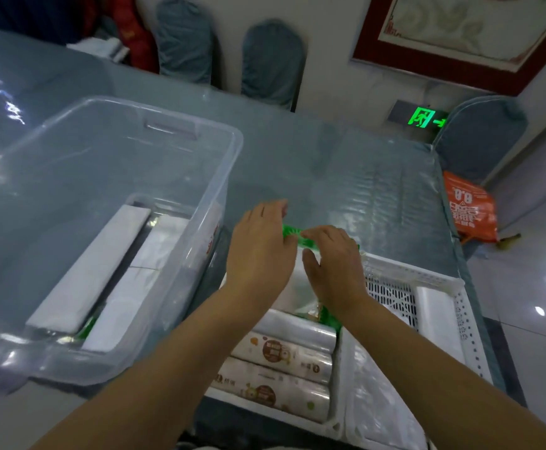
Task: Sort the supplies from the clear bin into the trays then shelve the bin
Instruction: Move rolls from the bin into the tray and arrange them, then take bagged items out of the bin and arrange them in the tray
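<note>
A clear plastic bin (223, 177) stands on the table at the left, with white wrapped packs (93, 271) lying in its bottom. To its right are two white perforated trays. The nearer left tray (229, 396) holds rolls in printed wrappers (281, 355). A green-edged clear pack (292, 235) lies at the far end of that tray. My left hand (260, 251) and my right hand (335, 264) both rest on it, fingers curled over its green edge. The right tray (440, 277) holds a white pack (434, 319).
The table (346, 177) has a shiny clear cover and ends close to the right tray. Grey-covered chairs (271, 63) stand behind the table and at its right. An orange bag (470, 209) hangs at the right edge. Tiled floor lies beyond.
</note>
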`<state>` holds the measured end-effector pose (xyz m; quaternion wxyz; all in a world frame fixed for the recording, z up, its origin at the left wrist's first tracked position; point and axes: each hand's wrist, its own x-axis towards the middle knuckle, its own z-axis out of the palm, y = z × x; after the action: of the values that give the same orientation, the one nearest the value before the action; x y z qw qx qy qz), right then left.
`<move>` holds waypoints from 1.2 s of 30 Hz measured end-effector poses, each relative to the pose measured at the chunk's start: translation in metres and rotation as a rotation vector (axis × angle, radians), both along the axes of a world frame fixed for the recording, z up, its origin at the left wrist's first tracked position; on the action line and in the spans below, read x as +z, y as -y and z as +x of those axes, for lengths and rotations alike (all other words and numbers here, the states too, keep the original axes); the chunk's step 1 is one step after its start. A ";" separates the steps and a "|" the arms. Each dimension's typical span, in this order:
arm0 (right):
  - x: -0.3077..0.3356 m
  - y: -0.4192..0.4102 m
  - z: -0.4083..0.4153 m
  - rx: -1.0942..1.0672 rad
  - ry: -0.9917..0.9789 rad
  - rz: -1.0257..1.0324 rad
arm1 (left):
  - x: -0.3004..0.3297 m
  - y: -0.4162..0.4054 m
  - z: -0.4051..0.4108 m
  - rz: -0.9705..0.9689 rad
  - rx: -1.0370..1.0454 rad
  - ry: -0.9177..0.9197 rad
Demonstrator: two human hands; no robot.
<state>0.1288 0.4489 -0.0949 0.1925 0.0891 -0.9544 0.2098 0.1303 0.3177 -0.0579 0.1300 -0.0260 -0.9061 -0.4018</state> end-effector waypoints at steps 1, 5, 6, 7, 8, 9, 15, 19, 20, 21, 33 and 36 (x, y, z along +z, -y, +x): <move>0.008 0.006 0.000 0.009 -0.032 -0.008 | 0.014 0.007 0.004 -0.004 -0.019 -0.022; 0.037 0.031 0.000 0.089 -0.191 -0.080 | 0.066 0.063 0.019 -0.201 -0.052 -0.221; 0.044 0.039 0.000 0.102 -0.217 -0.088 | 0.077 0.082 0.020 -0.253 -0.039 -0.257; 0.051 0.047 0.000 0.117 -0.238 -0.090 | 0.086 0.102 0.020 -0.301 -0.018 -0.278; 0.057 0.057 -0.001 0.137 -0.252 -0.090 | 0.092 0.122 0.018 -0.340 0.007 -0.280; 0.063 0.068 -0.003 0.156 -0.258 -0.089 | 0.096 0.142 0.014 -0.363 0.028 -0.264; 0.082 0.142 -0.025 0.234 -0.196 -0.057 | 0.080 0.229 -0.033 -0.501 -0.061 0.020; 0.082 0.182 -0.052 0.262 -0.088 -0.009 | 0.044 0.255 -0.062 -0.783 -0.261 0.271; 0.080 0.188 -0.060 0.249 -0.052 -0.013 | 0.035 0.259 -0.067 -0.824 -0.310 0.336; 0.078 0.192 -0.066 0.226 -0.012 -0.026 | 0.025 0.261 -0.072 -0.849 -0.355 0.399; 0.054 0.206 -0.072 0.076 0.153 -0.021 | -0.087 0.255 -0.081 -0.312 -0.226 0.931; 0.053 0.207 -0.071 0.052 0.141 -0.043 | -0.101 0.257 -0.084 0.012 -0.060 0.998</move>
<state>0.0573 0.2415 -0.0418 0.1210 0.0949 -0.9582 0.2411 0.0467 0.0605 -0.1588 -0.3308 0.1439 -0.8544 -0.3740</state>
